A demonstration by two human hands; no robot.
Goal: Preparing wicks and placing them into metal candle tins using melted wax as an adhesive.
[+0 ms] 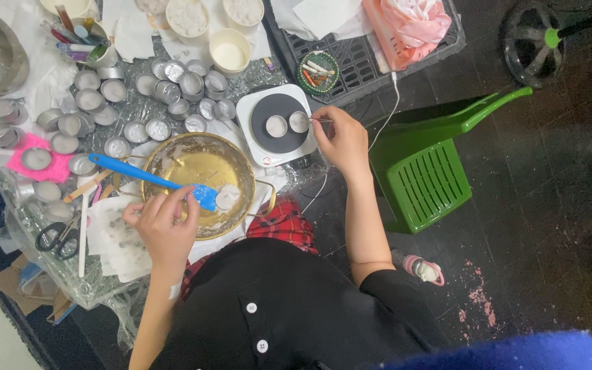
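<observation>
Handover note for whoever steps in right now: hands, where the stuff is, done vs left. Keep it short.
Left hand: at the near rim of the gold bowl, by the blue spatula lying across it; grip unclear.
Right hand: holds a thin tool to one of two tins on the hot plate.
Bowl holds pale residue and a white lump.
Done: many tins on the table look filled with white.
Left: the two tins on the plate.
</observation>
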